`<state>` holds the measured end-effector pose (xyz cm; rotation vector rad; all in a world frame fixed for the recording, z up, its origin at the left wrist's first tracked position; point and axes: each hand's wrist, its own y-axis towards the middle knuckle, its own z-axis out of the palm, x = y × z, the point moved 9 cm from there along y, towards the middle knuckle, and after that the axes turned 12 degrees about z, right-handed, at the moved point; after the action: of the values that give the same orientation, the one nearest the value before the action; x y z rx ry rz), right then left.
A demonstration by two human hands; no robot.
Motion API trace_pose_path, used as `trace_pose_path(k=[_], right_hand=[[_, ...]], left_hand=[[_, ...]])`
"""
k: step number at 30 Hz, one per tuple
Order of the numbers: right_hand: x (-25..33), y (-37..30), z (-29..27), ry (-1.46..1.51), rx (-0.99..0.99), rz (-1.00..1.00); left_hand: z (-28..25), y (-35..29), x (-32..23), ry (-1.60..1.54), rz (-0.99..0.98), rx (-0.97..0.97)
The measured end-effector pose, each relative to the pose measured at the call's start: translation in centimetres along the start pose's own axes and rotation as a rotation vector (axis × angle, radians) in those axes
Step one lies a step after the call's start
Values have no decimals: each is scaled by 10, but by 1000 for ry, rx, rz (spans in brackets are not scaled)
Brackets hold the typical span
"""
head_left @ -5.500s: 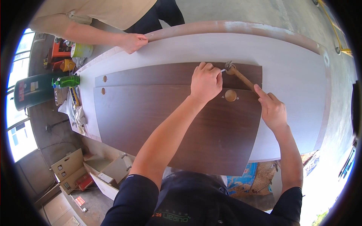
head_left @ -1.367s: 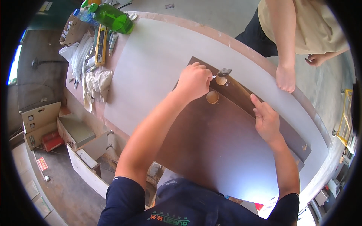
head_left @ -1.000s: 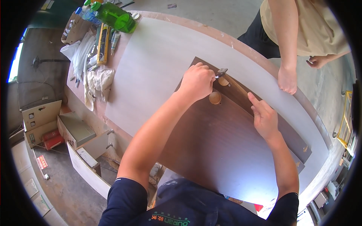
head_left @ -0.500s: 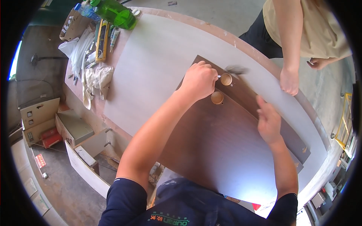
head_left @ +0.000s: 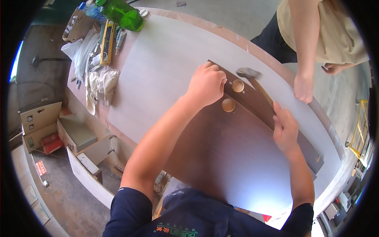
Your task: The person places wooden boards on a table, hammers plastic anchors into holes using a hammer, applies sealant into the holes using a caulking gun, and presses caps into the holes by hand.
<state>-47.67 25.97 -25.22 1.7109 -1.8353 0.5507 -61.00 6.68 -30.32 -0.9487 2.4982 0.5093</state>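
Two brown wood-look panels lie in front of me, a narrow one (head_left: 306, 147) along the far edge of a wide one (head_left: 221, 138). One round recess (head_left: 237, 85) is bored in the narrow panel and another round recess (head_left: 228, 105) in the wide one, with small holes beside them. My left hand (head_left: 207, 85) is closed in a pinch at the panels' far left corner, next to the recesses; a small pale bit shows at its fingertips, too small to name. My right hand (head_left: 286, 128) grips the wooden handle of a hammer (head_left: 261, 90), its metal head raised near the recesses.
Under the panels is a large white board (head_left: 158, 59) on a worktable. At the table's left lie a green bottle (head_left: 122, 15), a yellow tube (head_left: 107, 42), cloth gloves (head_left: 102, 87) and plastic strips. Another person's hand (head_left: 303, 89) rests at the far right edge. Cabinet parts (head_left: 85, 158) stand lower left.
The hammer head, blurred before, shows more clearly now. My right hand has shifted slightly to the right. My left hand stays near the same corner, its fingertips turned a little.
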Motion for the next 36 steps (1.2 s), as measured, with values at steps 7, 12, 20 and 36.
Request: trace_pose_path(k=[7,12,20,36], right_hand=[[-9,12,13,-79,91,74],[-11,-29,-1,83,8,120],[-17,-94,17,161,47,310],[2,-104,25,26,-8,311]], left_hand=[[-32,-6,-10,-74,102,-181],[-17,-34,-59,-249,180,-182],[-1,-55,-61,-97,175,-222],[2,-54,-62,-53,187,-290]])
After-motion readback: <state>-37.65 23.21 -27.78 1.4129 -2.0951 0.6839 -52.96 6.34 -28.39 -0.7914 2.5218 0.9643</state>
